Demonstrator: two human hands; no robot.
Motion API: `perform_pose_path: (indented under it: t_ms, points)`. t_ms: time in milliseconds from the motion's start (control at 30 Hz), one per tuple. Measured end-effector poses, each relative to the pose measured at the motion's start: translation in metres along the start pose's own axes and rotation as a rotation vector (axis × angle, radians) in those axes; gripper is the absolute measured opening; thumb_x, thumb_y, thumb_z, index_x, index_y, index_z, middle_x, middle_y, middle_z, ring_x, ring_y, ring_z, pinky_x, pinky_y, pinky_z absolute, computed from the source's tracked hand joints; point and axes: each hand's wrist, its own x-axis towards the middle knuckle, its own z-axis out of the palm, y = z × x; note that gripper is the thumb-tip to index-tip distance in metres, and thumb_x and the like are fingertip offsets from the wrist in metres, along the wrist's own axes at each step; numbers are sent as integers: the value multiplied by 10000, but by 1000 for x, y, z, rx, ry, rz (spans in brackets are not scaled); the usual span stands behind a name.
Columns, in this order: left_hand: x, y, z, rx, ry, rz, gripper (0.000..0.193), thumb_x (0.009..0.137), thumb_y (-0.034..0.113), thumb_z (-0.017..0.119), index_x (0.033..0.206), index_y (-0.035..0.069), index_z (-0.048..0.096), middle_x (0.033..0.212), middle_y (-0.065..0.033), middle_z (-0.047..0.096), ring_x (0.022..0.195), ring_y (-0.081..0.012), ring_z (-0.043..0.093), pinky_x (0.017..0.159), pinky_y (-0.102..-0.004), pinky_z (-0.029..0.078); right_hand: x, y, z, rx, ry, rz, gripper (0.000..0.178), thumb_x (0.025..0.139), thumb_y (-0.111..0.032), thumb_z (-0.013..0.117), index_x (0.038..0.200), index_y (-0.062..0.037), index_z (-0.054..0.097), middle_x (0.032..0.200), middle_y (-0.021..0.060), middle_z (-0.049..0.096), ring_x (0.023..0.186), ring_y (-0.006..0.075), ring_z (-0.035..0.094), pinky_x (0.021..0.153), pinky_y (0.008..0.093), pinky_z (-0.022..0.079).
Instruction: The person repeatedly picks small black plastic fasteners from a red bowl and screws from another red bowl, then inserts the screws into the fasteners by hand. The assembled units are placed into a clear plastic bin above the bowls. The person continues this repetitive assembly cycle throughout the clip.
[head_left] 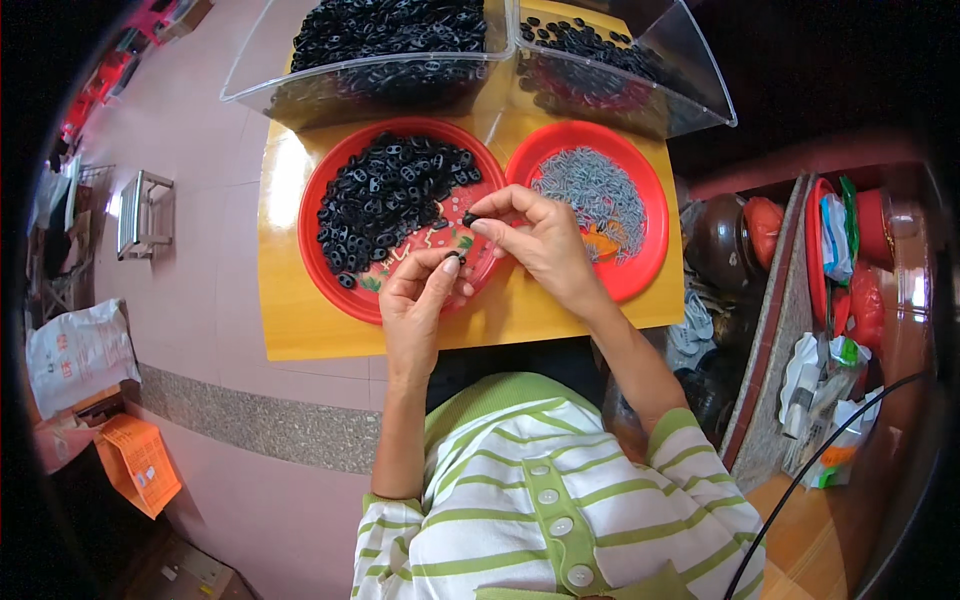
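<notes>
Over the near right part of a red round tray (307, 218), both my hands are pinching. My left hand (415, 295) has a small black plastic piece (456, 257) between thumb and fingertips. Slightly higher and to the right, my right hand (545, 245) grips a small black oval piece (469, 218) between thumb and forefinger. The two pieces are apart. Black plastic pieces with holes (385, 190) are heaped in the tray. Beside it, a second red tray (655, 225) holds many small grey metal screws (595, 190), partly hidden behind my right hand.
Two clear bins stand at the table's far side: the left bin (360, 69) full of black pieces, the right bin (640, 72) with black ovals. The yellow table (300, 335) ends just before my lap. A shelf (770, 330) with jars and bags lies right; a metal stool (140, 215) stands left.
</notes>
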Motion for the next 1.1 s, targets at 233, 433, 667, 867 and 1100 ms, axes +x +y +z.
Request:
perform_pose_path:
  t_ms: [233, 433, 667, 867, 1100]
  points:
    - [-6, 2, 4, 30, 32, 29, 115, 895, 84, 588, 961, -6, 612, 799, -46, 648, 667, -94, 603, 595, -208, 464, -27, -17, 5, -190, 129, -317, 186, 805, -11, 639, 990, -1, 636, 932, 59, 637, 772, 94, 620, 567, 223, 510]
    - [-11, 7, 11, 15, 6, 36, 125, 894, 95, 593, 967, -4, 615, 804, -44, 651, 666, -93, 602, 590, -210, 460, -32, -6, 3, 431, -1, -24, 176, 860, -57, 634, 1027, -1, 632, 920, 44, 646, 720, 64, 592, 642, 193, 494]
    - [-12, 7, 14, 8, 22, 27, 126, 893, 92, 596, 967, -7, 619, 810, -40, 651, 674, -84, 600, 596, -197, 461, -36, -4, 6, 484, -13, -10, 179, 863, -64, 636, 1032, -6, 632, 931, 54, 665, 719, 62, 599, 638, 188, 499]
    - [-13, 8, 17, 77, 14, 71, 126, 894, 89, 596, 968, -10, 621, 794, -34, 646, 674, -76, 597, 597, -192, 462, -37, -3, 7, 492, -7, -22, 169, 864, -67, 635, 1020, -4, 633, 940, 61, 668, 744, 70, 607, 646, 194, 499]
    - [-14, 9, 18, 42, 40, 95, 142, 898, 78, 588, 992, -20, 628, 790, -42, 648, 678, -80, 599, 601, -197, 468, -38, -7, 11, 426, 7, -62, 157, 867, -77, 637, 1005, -3, 633, 950, 61, 670, 765, 70, 609, 636, 196, 505]
